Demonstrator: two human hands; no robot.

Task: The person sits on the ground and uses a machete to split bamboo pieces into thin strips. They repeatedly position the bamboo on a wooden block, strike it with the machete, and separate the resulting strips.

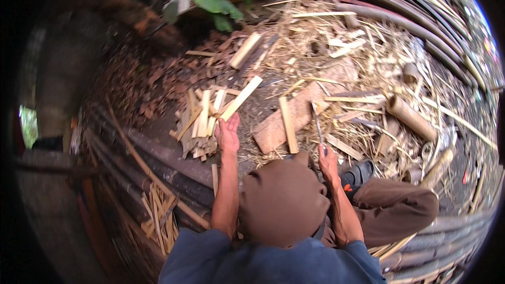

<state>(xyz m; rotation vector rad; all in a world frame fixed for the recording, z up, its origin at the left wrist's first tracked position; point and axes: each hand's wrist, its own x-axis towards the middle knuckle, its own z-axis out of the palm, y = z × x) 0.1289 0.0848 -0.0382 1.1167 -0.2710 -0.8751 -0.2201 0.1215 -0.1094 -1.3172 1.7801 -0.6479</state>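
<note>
Left hand was stretched out flat, fingers apart and open, palm down, not clamped on anything; fingertips touched or nearly touched the near end of a long pale bamboo slat that ran up and away from the fingers to the right. Just left of that hand, touching distance, lay a pile of split bamboo slats, stacked loosely, some crossing. Below the hand and its forearm ran dark bamboo poles, lying diagonal.

Right hand was closed tight around the handle of a knife, thin blade pointing up and away from the fist. Blade tip sat over a flat wooden chopping block, which lay between the two hands, nearer the right. One bamboo slat lay across the block, just left of the blade. Right of the knife hand, a short bamboo tube section lay on the litter, well apart. A black sandal showed just beside the right wrist. Bent knee in brown trousers sat between the forearms, below both grips. Ground around was covered in bamboo shavings
</note>
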